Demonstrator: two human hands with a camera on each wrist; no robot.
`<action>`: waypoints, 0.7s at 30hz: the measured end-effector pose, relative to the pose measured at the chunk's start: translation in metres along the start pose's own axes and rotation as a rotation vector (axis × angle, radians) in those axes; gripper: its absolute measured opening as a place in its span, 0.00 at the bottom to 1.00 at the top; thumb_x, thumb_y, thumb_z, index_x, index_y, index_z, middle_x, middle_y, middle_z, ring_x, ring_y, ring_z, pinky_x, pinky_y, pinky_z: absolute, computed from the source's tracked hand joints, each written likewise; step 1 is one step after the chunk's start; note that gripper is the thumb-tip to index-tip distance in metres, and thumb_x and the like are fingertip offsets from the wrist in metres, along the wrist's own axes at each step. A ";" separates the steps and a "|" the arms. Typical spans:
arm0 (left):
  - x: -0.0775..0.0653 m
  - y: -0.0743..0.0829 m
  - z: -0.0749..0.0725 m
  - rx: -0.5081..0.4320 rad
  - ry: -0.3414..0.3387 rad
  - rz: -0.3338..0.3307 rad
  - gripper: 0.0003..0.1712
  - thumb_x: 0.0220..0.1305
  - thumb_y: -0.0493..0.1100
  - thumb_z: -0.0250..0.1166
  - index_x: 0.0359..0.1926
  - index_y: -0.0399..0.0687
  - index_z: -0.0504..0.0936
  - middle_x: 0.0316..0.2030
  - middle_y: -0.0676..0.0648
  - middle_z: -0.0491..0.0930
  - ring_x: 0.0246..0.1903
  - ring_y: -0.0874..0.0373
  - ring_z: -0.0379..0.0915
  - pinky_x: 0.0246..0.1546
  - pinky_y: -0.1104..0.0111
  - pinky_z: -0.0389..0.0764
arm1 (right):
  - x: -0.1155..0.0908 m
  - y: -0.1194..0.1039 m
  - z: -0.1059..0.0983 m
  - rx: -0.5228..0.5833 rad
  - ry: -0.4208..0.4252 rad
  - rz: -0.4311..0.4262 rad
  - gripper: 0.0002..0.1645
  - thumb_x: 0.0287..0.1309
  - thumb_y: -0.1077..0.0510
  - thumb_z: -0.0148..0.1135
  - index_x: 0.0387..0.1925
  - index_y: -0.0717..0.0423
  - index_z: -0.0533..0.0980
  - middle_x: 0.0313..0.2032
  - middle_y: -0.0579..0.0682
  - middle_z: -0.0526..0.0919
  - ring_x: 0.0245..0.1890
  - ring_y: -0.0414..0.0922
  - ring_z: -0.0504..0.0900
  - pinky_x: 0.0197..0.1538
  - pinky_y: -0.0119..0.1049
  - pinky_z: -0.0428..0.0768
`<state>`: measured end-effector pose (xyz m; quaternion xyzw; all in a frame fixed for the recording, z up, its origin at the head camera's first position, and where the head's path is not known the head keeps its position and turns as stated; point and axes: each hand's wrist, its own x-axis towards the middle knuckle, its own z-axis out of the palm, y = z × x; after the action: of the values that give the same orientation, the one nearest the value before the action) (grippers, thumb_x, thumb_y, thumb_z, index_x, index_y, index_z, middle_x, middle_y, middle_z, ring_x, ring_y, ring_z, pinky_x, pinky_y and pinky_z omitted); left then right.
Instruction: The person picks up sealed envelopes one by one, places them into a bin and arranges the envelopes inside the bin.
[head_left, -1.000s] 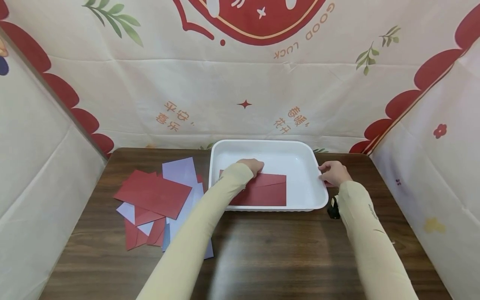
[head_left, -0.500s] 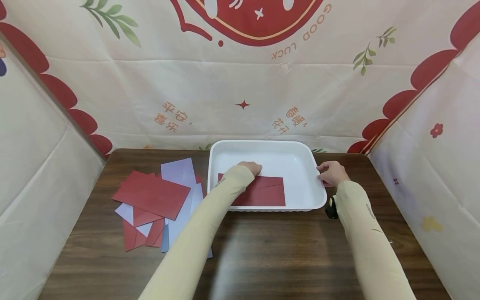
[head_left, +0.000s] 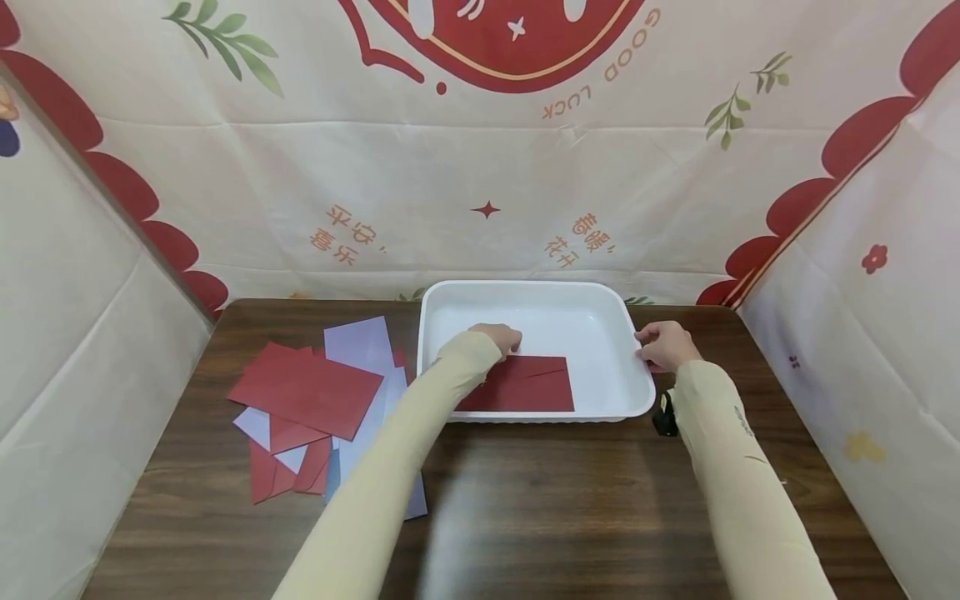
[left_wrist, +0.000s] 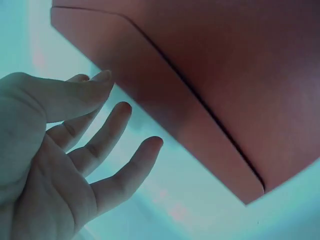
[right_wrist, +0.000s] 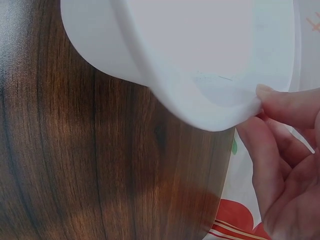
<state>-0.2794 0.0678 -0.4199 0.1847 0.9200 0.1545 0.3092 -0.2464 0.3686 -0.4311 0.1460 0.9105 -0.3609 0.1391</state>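
Observation:
A dark red envelope lies in the front left part of a white tray, its flap line showing. My left hand is at the envelope's far edge. In the left wrist view its fingers are spread apart, and the thumb tip meets the flap edge of the envelope. My right hand pinches the tray's right rim between thumb and fingers. The right wrist view shows that grip on the rim closely.
Left of the tray, a loose pile of red envelopes and pale lilac envelopes lies on the brown wooden table. A printed cloth hangs behind the table, with cloth at both sides too.
The envelope in the tray has settled slightly toward the tray's front wall, and its far edge sits lower. The left hand has shifted slightly; the right hand stays on the rim.

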 end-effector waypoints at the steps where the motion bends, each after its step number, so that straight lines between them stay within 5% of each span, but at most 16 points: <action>1: 0.002 -0.002 -0.003 0.123 -0.009 0.068 0.15 0.62 0.36 0.50 0.50 0.49 0.72 0.42 0.49 0.74 0.36 0.58 0.68 0.38 0.67 0.71 | 0.000 0.000 0.000 0.001 -0.004 -0.002 0.24 0.52 0.65 0.60 0.51 0.70 0.69 0.43 0.68 0.73 0.31 0.50 0.79 0.35 0.42 0.80; 4: 0.011 -0.011 -0.012 0.350 -0.024 0.218 0.21 0.61 0.33 0.52 0.56 0.49 0.68 0.51 0.49 0.71 0.46 0.58 0.68 0.46 0.67 0.70 | 0.001 0.000 0.000 0.000 -0.011 -0.002 0.24 0.52 0.64 0.60 0.51 0.70 0.69 0.44 0.68 0.72 0.32 0.50 0.79 0.36 0.43 0.80; 9: 0.004 -0.033 -0.027 0.335 0.018 0.333 0.18 0.63 0.42 0.56 0.54 0.45 0.70 0.50 0.46 0.70 0.49 0.56 0.68 0.49 0.65 0.69 | 0.004 0.005 0.001 0.009 -0.012 -0.008 0.24 0.51 0.64 0.61 0.51 0.70 0.69 0.43 0.68 0.73 0.31 0.49 0.79 0.34 0.41 0.80; 14: -0.030 -0.070 -0.038 0.265 0.071 0.405 0.20 0.64 0.45 0.56 0.55 0.41 0.69 0.51 0.42 0.69 0.53 0.52 0.65 0.53 0.62 0.67 | 0.005 0.007 0.002 0.021 -0.022 -0.003 0.24 0.51 0.64 0.61 0.51 0.70 0.69 0.42 0.66 0.74 0.29 0.47 0.78 0.34 0.41 0.80; 21: -0.083 -0.144 -0.032 0.161 0.214 0.359 0.23 0.60 0.45 0.60 0.53 0.36 0.69 0.50 0.37 0.67 0.51 0.45 0.65 0.53 0.56 0.67 | 0.004 0.006 0.000 0.011 -0.011 -0.032 0.25 0.50 0.64 0.61 0.51 0.71 0.69 0.41 0.68 0.74 0.28 0.47 0.78 0.33 0.42 0.81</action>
<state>-0.2727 -0.1014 -0.4107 0.3521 0.9093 0.1520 0.1616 -0.2484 0.3732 -0.4364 0.1302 0.9101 -0.3686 0.1375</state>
